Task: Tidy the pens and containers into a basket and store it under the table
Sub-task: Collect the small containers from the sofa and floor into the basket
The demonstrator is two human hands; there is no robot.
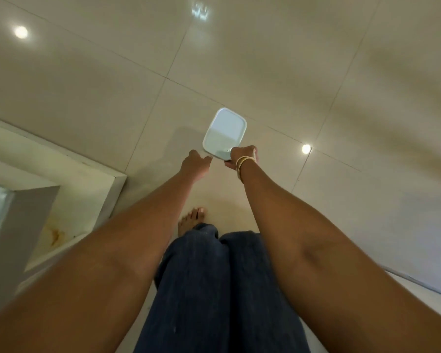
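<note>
A pale blue-white rectangular container with rounded corners (224, 132) lies over the glossy tiled floor (265, 59), straight ahead of me. My right hand (243, 156), with gold bangles on the wrist, grips the container's near corner. My left hand (195, 163) reaches forward just left of that corner, fingers loosely curled, holding nothing. Whether the container rests on the floor or is lifted off it, I cannot tell. No pens or basket show in this view.
A white raised ledge or frame (87, 169) with a grey panel (18, 233) runs along the left. My bare foot (191, 220) and dark blue trousers (214, 289) are below. A pale edge (423, 286) shows at lower right.
</note>
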